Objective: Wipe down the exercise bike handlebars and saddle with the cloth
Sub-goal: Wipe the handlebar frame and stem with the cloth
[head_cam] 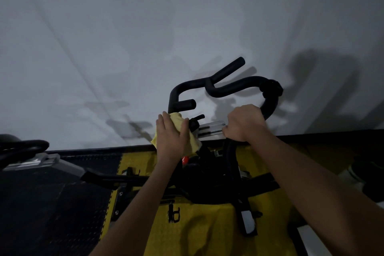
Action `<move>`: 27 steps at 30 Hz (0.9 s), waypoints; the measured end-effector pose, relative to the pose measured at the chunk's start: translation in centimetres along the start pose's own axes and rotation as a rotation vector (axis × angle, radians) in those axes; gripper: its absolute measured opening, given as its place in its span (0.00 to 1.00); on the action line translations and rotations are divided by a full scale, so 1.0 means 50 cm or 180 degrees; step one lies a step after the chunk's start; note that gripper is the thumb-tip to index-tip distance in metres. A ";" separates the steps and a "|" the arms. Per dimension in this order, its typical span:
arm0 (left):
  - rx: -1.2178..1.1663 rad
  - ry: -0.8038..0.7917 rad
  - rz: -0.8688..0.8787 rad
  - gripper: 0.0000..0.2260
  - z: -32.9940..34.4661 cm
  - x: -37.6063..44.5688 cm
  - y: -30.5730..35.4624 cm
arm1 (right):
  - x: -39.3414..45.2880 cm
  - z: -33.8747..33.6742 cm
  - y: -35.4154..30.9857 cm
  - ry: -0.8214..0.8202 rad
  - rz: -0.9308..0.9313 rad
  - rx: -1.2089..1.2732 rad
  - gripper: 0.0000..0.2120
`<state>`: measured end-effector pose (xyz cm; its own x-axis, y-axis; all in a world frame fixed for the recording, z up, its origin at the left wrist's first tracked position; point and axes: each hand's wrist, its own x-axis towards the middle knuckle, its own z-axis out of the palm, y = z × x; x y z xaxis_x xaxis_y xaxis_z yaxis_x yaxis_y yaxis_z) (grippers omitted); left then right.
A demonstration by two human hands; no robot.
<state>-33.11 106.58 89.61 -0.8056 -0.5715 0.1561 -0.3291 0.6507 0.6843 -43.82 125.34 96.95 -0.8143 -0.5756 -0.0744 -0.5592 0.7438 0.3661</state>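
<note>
The exercise bike's black handlebars (224, 87) loop out in front of me against a white wall. My left hand (170, 137) wraps a yellow cloth (176, 119) around the left bar near its base, fingers curled over cloth and bar. My right hand (244, 123) grips the right bar low down, near the silver slider plate (211, 129). Below my hands a red knob (185, 159) shows on the bike's black frame (207, 176). The saddle is out of sight.
A second bike's handlebar and silver bracket (27, 158) stand at the left. The floor is yellow matting (197, 230) with black matting (52, 203) to the left. A black bottle cage (173, 213) hangs on the frame. The wall is close behind the bars.
</note>
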 end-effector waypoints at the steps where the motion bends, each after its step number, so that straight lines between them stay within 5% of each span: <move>1: -0.0005 0.0014 -0.0020 0.39 0.000 -0.016 0.003 | -0.002 -0.001 0.000 0.0016 0.0002 0.0000 0.21; 12: 0.0298 0.0237 -0.0272 0.29 -0.008 -0.186 -0.005 | -0.020 -0.005 -0.010 0.0162 0.0005 0.0040 0.22; 27: -0.0032 0.0429 -0.0398 0.29 0.029 -0.308 0.009 | -0.040 0.005 -0.019 0.0294 -0.0304 -0.0001 0.26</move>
<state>-21.56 116.39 86.46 -0.6850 -0.7101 0.1629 -0.4172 0.5657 0.7113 -41.71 125.87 96.50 -0.7395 -0.6728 -0.0231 -0.6335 0.6839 0.3618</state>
